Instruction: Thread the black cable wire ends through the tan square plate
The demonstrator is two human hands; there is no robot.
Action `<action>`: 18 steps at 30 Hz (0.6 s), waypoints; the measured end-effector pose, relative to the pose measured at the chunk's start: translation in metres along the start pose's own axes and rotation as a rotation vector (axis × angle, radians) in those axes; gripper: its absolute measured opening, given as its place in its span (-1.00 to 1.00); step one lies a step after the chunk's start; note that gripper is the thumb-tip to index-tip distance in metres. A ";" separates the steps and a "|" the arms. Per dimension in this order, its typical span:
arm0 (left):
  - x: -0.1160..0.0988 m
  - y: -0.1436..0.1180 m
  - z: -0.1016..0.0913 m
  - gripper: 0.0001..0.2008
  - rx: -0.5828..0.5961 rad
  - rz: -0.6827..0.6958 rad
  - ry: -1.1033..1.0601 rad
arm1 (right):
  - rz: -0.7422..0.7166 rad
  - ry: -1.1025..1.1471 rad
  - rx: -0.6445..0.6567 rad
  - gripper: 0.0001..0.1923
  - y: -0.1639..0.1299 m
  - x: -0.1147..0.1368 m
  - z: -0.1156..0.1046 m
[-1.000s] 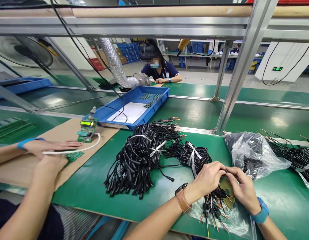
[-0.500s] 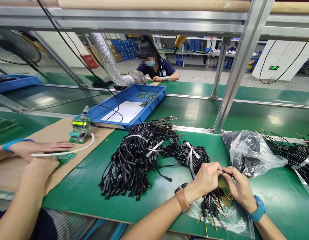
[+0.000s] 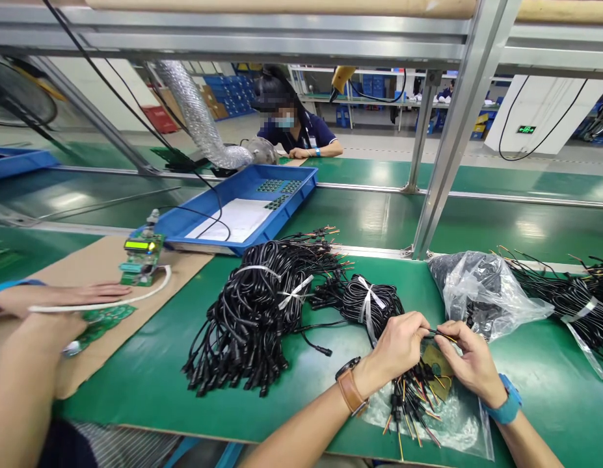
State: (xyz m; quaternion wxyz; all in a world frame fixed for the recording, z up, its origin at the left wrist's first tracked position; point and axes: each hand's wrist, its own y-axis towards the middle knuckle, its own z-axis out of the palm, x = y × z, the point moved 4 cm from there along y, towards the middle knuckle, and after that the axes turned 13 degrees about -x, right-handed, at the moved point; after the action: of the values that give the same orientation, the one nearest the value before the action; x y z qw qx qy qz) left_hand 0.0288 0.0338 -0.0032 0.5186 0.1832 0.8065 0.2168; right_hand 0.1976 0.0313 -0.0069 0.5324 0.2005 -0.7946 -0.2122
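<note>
My left hand (image 3: 396, 344), a brown-strapped watch on its wrist, pinches a thin black cable (image 3: 432, 332). Opposite it, my right hand (image 3: 469, 361), with a blue wristband, grips the same cable near its end, where yellowish wire shows. A short length spans the gap between my fingertips. Below my hands, several short black leads (image 3: 409, 406) with bare coloured wire ends lie on a clear plastic bag (image 3: 464, 426). A small yellowish-brown piece (image 3: 436, 370) rests there too. Just behind my left hand sits a coiled black cable bundle (image 3: 372, 299) tied with a white strip.
A large pile of black cables (image 3: 252, 312) lies left of my hands. Behind the right hand stands a plastic bag of black parts (image 3: 484, 292), with another cable bundle (image 3: 581, 312) beyond. A co-worker's hand (image 3: 57, 331) is near circuit boards at left. A blue tray (image 3: 296, 205) stands behind.
My fingertips have moved slightly apart, so more of the cable shows between them. The view has shifted a little. At left, the co-worker's lower hand and the green board have moved.
</note>
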 end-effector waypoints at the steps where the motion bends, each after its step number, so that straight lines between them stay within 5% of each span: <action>1: 0.000 0.000 0.001 -0.83 -0.004 0.006 0.004 | -0.001 -0.005 0.007 -0.89 0.000 -0.002 0.000; 18: -0.003 -0.001 0.001 -0.80 0.000 0.018 0.036 | 0.006 0.029 0.041 -0.90 -0.005 -0.006 0.007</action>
State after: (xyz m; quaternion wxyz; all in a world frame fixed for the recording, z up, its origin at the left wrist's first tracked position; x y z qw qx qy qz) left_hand 0.0312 0.0312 -0.0021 0.5021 0.1865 0.8140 0.2248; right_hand 0.1940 0.0318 -0.0165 0.5402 0.2117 -0.7917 -0.1914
